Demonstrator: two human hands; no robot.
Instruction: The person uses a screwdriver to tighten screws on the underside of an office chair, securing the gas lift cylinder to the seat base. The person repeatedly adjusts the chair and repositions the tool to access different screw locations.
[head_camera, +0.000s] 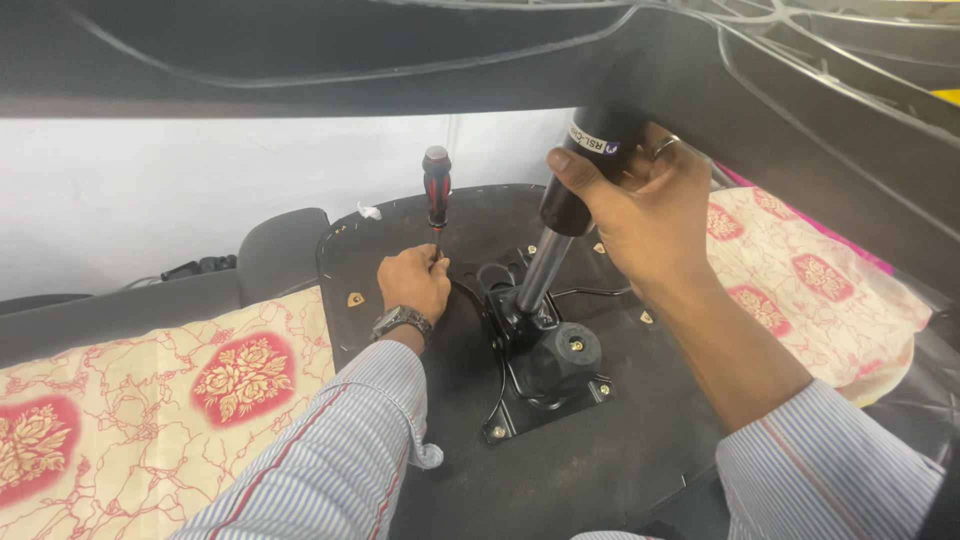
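Note:
An upturned black chair seat (600, 460) lies in front of me with a black metal mechanism plate (545, 385) screwed to it. A gas-lift cylinder (565, 205), black on top and silver below, stands tilted in the plate. My right hand (640, 215) grips the cylinder's black upper part. My left hand (412, 282) holds the shaft of a red-and-black screwdriver (436, 190), which stands upright with its tip on the seat near the plate's far-left corner.
The seat rests on a cream cloth with red floral patches (150, 410). A black chair part (760, 90) arches overhead. A black armrest pad (280, 250) lies left of the seat, with a white wall (150, 190) behind.

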